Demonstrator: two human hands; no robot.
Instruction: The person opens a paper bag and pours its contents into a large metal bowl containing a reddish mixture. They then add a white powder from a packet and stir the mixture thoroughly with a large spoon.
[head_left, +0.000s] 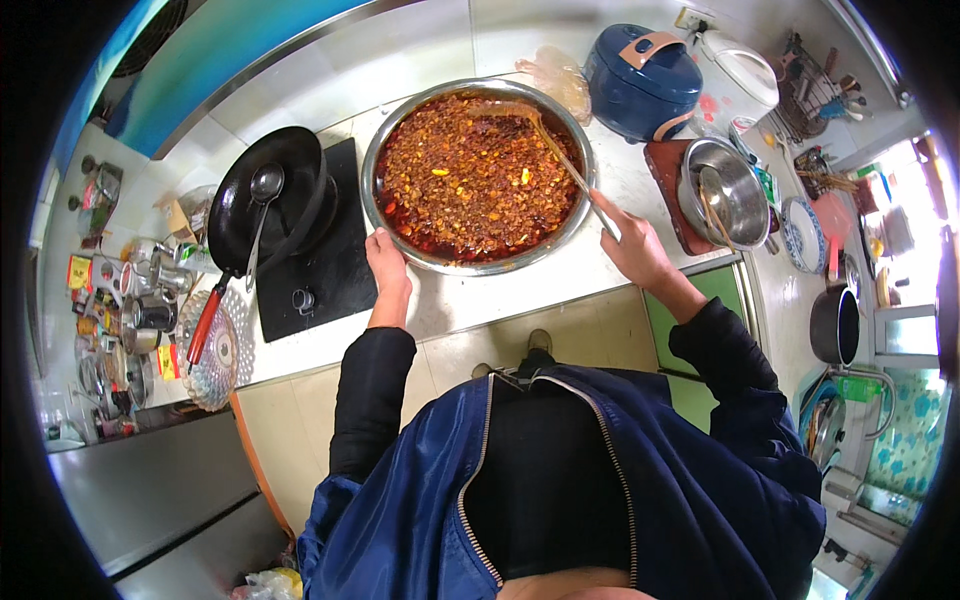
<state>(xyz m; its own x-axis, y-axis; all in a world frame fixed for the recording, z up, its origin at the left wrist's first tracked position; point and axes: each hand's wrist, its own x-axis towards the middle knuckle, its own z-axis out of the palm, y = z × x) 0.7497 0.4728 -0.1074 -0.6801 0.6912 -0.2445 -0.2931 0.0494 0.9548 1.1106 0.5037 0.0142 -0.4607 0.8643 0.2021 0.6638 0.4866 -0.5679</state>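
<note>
A wide stainless-steel basin (592, 161) stands on the white countertop, holding a dark red, oily, chunky chili mixture (472, 184). My left hand (388, 262) grips the basin's rim at its lower left. In my right hand (634, 244) is the metal handle of a spatula (566, 161), at the basin's right side. The spatula slants up and left across the basin, and its sauce-coated head rests on the mixture near the far rim. Part of that head blends into the mixture.
Left of the basin, a black wok (244, 199) with a ladle (266, 184) sits on the cooktop (322, 285); its red handle juts forward. On the right are a blue rice cooker (641, 86), a steel bowl (739, 187) on a reddish board (660, 165), and a dark pot (832, 326).
</note>
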